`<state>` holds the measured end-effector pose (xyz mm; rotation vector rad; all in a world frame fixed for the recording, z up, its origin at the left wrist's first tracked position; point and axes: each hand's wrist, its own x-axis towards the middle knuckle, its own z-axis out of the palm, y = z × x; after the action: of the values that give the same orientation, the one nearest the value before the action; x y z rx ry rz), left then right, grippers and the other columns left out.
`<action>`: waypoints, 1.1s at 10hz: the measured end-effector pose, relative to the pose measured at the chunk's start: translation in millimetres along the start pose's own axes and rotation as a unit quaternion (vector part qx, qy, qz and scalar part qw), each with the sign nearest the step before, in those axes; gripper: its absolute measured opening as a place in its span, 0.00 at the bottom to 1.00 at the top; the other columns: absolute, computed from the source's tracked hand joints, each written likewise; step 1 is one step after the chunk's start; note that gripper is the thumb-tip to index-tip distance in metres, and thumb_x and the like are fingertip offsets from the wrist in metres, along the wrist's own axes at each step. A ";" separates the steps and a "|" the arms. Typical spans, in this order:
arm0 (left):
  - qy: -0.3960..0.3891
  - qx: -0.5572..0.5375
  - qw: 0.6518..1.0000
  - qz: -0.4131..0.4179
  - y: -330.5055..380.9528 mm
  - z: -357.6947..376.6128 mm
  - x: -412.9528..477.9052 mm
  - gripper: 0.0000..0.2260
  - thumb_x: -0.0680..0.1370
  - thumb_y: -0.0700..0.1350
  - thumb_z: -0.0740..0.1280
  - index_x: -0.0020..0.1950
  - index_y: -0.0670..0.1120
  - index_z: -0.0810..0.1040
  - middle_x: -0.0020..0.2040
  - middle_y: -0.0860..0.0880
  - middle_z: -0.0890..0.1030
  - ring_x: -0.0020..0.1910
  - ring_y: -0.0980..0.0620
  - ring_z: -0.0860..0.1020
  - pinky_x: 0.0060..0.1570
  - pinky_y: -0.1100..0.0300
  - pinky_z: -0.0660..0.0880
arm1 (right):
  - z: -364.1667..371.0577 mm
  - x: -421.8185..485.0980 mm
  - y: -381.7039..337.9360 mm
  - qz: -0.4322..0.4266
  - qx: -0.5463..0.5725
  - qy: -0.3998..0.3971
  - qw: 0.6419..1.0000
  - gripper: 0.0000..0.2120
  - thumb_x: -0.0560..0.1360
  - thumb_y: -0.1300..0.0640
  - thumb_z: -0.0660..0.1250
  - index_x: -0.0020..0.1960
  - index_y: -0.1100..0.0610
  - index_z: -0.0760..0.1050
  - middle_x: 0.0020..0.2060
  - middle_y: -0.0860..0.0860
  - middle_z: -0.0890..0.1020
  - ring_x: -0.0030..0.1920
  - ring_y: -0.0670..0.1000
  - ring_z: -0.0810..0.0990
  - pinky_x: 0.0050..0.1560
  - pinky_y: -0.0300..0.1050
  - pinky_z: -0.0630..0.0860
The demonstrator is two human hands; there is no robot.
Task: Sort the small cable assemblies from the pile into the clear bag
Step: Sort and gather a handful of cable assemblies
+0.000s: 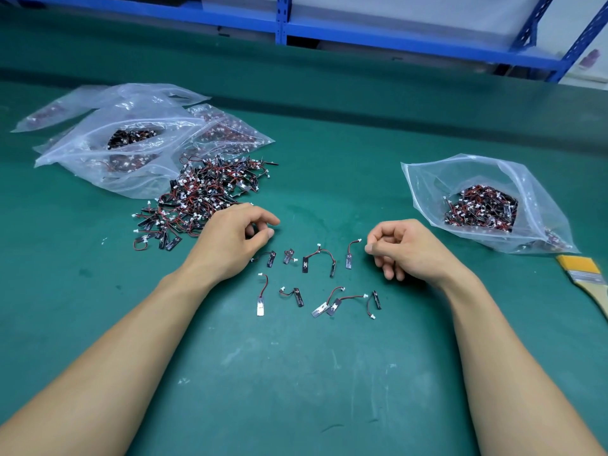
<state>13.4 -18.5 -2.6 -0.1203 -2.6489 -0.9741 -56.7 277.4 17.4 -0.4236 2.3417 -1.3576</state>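
pile (204, 192): just behind left hand (230, 241)
filled bags (131, 143): behind pile, overlapping it
loose cables (316, 278): on table (296, 373), between left hand and right hand (408, 248)
clear bag (487, 179): right of right hand, more cables inside
brush (589, 281): right of right hand, before clear bag

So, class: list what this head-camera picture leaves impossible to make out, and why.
Head view:
Brush: handle cut off by the right edge.
Stacked bags: lower contents veiled by plastic above.
Loose assemblies: tab print too small.
Left hand, right hand: curled fingers hide any held part.
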 end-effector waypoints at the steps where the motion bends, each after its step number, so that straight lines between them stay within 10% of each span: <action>1: -0.004 0.002 1.000 0.002 0.0 -0.1 -0.1 0.07 0.76 0.39 0.72 0.53 0.48 0.84 0.39 0.54 0.79 0.39 0.55 0.74 0.44 0.59 0.72 | 0.0 0.0 -0.1 0.000 0.001 -0.001 1.000 0.11 0.76 0.62 0.69 0.36 0.51 0.78 0.28 0.52 0.79 0.24 0.50 0.76 0.21 0.38 0.69; 11: -0.012 0.003 1.000 0.002 1.6 -1.0 -0.9 0.07 0.77 0.41 0.72 0.53 0.50 0.84 0.39 0.55 0.78 0.40 0.54 0.74 0.46 0.57 0.73 | -0.7 0.6 1.2 -0.001 -0.002 -0.005 1.000 0.10 0.75 0.60 0.70 0.37 0.50 0.79 0.28 0.51 0.79 0.24 0.50 0.77 0.22 0.38 0.69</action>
<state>14.8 -17.9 -1.2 -0.1367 -2.6729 -0.9684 -57.7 278.2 16.5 -0.4336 2.3359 -1.3495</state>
